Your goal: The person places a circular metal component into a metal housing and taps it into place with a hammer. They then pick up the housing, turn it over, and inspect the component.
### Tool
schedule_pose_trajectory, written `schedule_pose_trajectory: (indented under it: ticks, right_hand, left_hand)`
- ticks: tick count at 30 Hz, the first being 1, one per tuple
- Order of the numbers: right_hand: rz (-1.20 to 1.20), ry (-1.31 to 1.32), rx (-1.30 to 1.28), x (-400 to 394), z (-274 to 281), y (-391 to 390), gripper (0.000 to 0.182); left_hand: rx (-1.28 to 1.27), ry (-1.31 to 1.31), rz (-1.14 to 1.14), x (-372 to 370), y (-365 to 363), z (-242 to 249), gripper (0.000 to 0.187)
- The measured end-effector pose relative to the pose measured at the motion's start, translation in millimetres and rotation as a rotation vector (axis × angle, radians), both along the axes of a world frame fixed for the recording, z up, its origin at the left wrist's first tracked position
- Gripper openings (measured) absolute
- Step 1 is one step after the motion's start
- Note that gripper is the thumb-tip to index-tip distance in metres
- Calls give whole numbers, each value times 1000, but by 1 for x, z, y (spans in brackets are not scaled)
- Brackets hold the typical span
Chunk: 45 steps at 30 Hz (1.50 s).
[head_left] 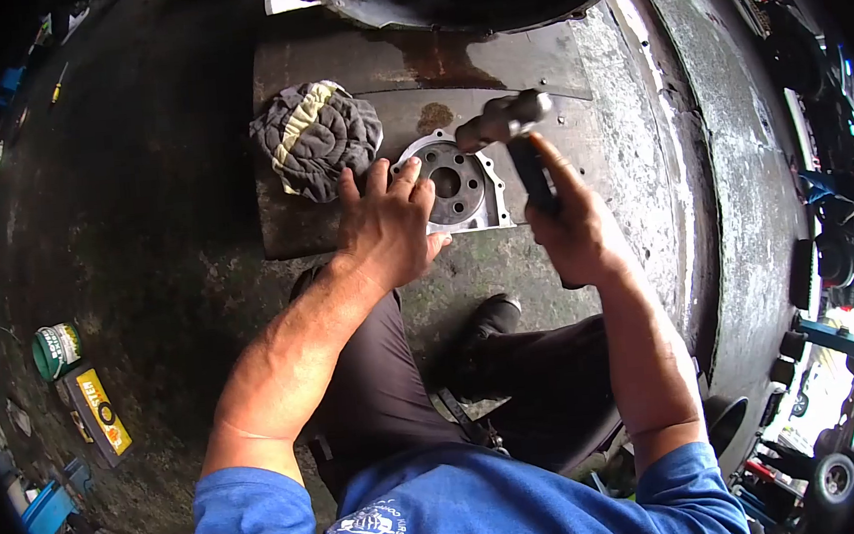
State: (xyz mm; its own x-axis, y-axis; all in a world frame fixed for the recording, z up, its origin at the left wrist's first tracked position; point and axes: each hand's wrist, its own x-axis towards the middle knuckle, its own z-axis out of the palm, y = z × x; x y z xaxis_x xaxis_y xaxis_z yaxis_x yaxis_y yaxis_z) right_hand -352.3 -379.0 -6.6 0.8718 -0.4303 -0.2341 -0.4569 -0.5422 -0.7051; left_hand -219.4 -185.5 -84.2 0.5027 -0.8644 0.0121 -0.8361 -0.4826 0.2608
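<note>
My right hand (pixel 575 230) is wrapped round the dark handle of a ball-peen hammer (pixel 520 116). The hammer's metal head is above the right part of a silver metal housing (pixel 495 197), apart from it as far as I can tell. A dark round disc (pixel 445 208) with a large centre hole and several smaller holes sits in the housing. My left hand (pixel 383 215) rests at the housing's left edge, its fingers spread and its thumb near the lower edge. It covers that side of the housing. A bundled grey cloth (pixel 322 140) with a yellowish stripe lies just beyond my left fingertips.
The work lies on a low metal-topped surface (pixel 304 231) with a wet dark stain. A large dark pan-like part (pixel 487 6) stands at its far side. On the floor to the left are a green tub (pixel 50 353), a yellow box (pixel 102 413) and a screwdriver (pixel 56 92).
</note>
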Motion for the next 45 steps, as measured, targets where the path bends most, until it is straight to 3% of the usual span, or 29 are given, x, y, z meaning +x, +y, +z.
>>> schedule_pose_trajectory:
  ticks: [3, 10, 16, 20, 23, 26, 29, 31, 35, 44, 45]
  right_hand:
    - [155, -79, -99, 9, 3, 21, 75]
    - [256, -105, -176, 20, -13, 25, 81]
    - [213, -21, -189, 24, -4, 30, 79]
    - [186, -194, -184, 21, 11, 34, 82]
    - [181, -134, -152, 19, 3, 34, 73]
    - [208, -29, -224, 23, 1, 31, 76]
    - [188, -65, -215, 28, 25, 35, 76]
    - [194, -277, -219, 26, 25, 37, 75]
    - [214, -32, -264, 18, -5, 34, 83]
    - [154, -163, -223, 14, 11, 35, 80]
    - [206, -163, -293, 16, -8, 30, 79]
  left_hand:
    - [15, 19, 8, 0, 0, 3, 73]
    - [16, 41, 17, 0, -3, 2, 72]
    - [-24, 44, 17, 1, -2, 3, 67]
    - [-172, -20, 21, -1, 2, -8, 68]
    - [-145, -6, 26, 0, -1, -9, 67]
    - [-95, 6, 10, 4, -5, -2, 65]
    - [-114, -19, 16, 0, -1, -7, 67]
    - [-33, -9, 16, 0, -4, -4, 70]
    - [-10, 42, 16, 0, -5, 0, 71]
    - [-118, -5, -6, -1, 1, -2, 69]
    - [-38, 25, 7, 0, -2, -1, 69]
